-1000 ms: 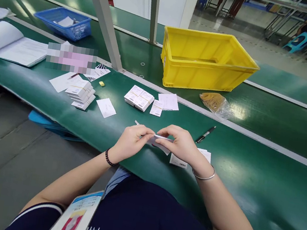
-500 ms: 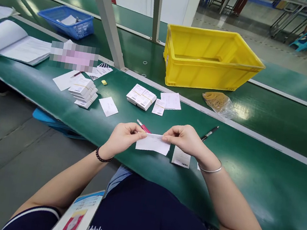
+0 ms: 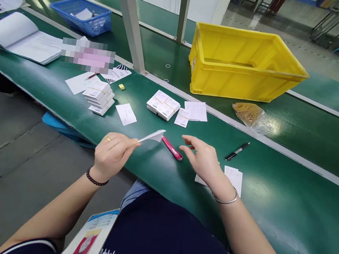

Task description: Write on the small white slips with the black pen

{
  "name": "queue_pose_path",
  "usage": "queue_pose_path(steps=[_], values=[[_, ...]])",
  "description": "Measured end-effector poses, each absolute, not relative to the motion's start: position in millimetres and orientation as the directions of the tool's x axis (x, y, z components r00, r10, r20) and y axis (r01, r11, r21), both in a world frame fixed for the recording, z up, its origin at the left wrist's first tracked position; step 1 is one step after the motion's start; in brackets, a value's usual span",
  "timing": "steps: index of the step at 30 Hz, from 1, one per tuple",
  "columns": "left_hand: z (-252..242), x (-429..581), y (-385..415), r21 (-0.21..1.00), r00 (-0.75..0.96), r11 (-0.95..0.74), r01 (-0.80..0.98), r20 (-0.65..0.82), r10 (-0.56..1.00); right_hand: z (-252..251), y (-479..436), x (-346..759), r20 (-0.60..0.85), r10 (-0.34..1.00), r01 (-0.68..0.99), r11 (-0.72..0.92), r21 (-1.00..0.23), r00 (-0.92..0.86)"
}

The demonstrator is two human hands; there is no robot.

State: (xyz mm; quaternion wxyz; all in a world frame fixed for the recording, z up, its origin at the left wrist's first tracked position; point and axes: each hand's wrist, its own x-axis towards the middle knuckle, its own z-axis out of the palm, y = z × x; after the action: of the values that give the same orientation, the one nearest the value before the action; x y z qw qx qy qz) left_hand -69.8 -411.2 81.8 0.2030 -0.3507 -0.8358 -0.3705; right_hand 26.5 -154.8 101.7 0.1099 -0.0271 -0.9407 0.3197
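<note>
Head view: half a second ago both hands pinched the thin white paper slip (image 3: pixel 156 135); now the left hand (image 3: pixel 115 157) alone grasps one end, slip turned nearly edge-on. Right hand (image 3: pixel 200 155) has let go, fingers curled, nothing visible in them, so it's free. Slip's far end overlaps the slim red-handled cutter (image 3: pixel 171 149); contact unclear. Slip is near the glossy green tabletop's (image 3: pixel 277 195) front edge. Green surface shows between cutter and black pen (image 3: pixel 237 151), and right of the white printed cards (image 3: pixel 235 178).
</note>
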Motion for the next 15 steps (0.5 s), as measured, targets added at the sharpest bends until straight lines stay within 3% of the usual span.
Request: queue_pose_path(steps=[2,4,8,11,15], values=[[61,-67,-424,0.352,-0.605,0.507,0.787,0.601,0.522,88,-166,24,0.157,0.096,0.006,0.868,-0.496,-0.983],[38,-59,-430,0.305,-0.562,0.474,0.826,0.504,0.656,74,-179,23,0.087,0.078,0.042,0.933,-0.358,-0.993],[15,-46,-426,0.370,-0.518,0.388,0.844,0.378,0.767,53,-199,22,-0.049,0.107,0.113,0.981,-0.158,-0.993],[21,-54,-424,0.427,-0.519,0.358,0.830,0.360,0.775,46,-200,29,-0.041,0.123,0.128,0.980,-0.150,-0.992],[33,-76,-425,0.452,-0.386,0.254,0.855,0.227,0.894,39,-194,47,0.048,0.200,0.172,0.923,-0.346,-0.979]])
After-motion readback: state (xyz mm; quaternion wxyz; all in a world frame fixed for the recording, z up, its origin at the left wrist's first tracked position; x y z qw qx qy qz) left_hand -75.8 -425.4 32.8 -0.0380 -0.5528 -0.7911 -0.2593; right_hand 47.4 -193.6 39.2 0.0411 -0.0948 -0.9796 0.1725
